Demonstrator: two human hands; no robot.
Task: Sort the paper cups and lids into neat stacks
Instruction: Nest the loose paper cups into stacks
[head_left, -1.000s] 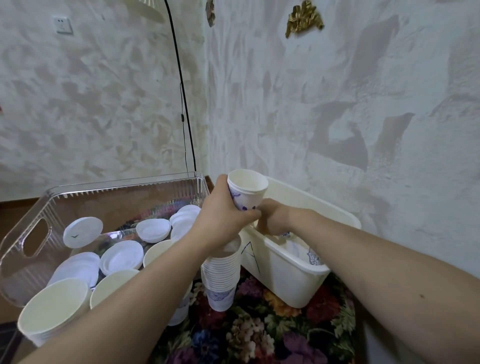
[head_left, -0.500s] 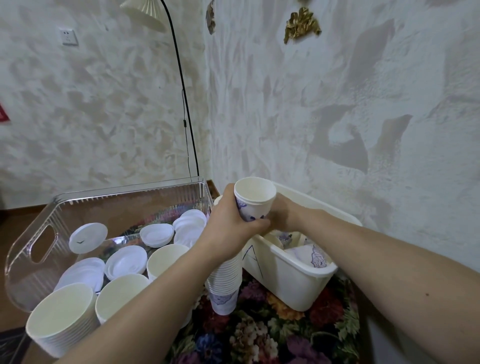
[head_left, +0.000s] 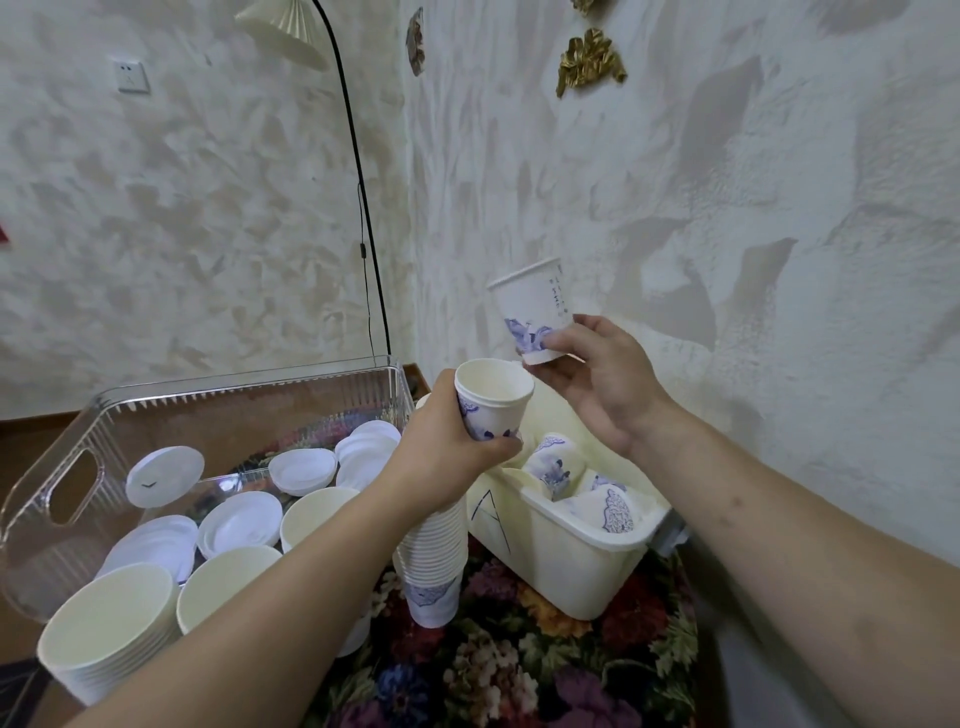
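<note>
From the head camera, the middle of the frame holds both hands. The left hand (head_left: 441, 457) has its fingers curled round the top of a tall stack of paper cups (head_left: 434, 551), which runs down to a floral tablecloth (head_left: 519, 670) at lower centre. Just up and to the right, the right hand (head_left: 597, 384) pinches the base of a single blue-printed paper cup (head_left: 535, 306) between thumb and fingertips, holding it upright above the stack's open mouth and apart from it.

Right of the stack, a cream plastic bin (head_left: 582, 566) sits on the cloth with more printed cups (head_left: 556, 467) lying loose inside. At left, a clear plastic tray (head_left: 67, 467) with a cut-out handle holds white lids (head_left: 239, 525), some overlapping, one leaning against its wall. Stacks of plain white bowls (head_left: 109, 634) fill the lower left corner.

The room is a corner of two rough cream plastered walls (head_left: 182, 208). A black lamp pole (head_left: 358, 171) curves up to a pleated shade (head_left: 283, 28) at upper centre-left; a wall socket (head_left: 132, 75) sits upper left, and a gold ornament (head_left: 589, 57) hangs at top right of centre.
</note>
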